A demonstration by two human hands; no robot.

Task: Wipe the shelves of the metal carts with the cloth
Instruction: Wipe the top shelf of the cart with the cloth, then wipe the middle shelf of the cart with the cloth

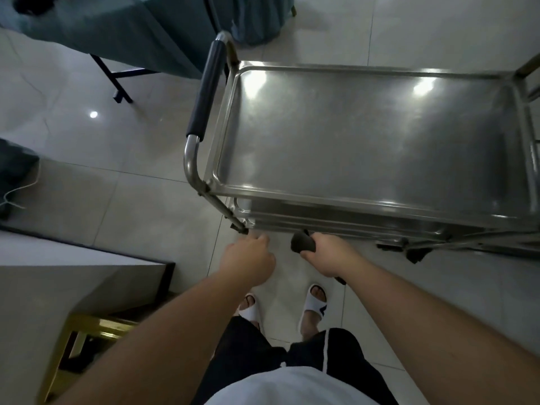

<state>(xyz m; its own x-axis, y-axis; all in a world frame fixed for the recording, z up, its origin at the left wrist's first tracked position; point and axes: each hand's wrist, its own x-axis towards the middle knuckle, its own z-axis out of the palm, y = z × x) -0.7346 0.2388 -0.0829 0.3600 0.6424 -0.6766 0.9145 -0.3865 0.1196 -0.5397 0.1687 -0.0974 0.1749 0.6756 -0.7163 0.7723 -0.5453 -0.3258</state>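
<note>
- right hand [327,254] has its fingers wrapped round a dark bunched-up cloth [302,242], just below the shiny steel cart's [365,135] lower shelf edge
- left hand [248,258] loosely curled, holding nothing, near the cart's corner leg

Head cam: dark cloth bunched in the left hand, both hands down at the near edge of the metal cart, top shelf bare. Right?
Not quite. The head view shows the dark cloth bunched in the right hand, not the left. The left hand holds nothing. The rest stands: both hands are down at the near edge of the metal cart, and its top shelf is bare.
</note>
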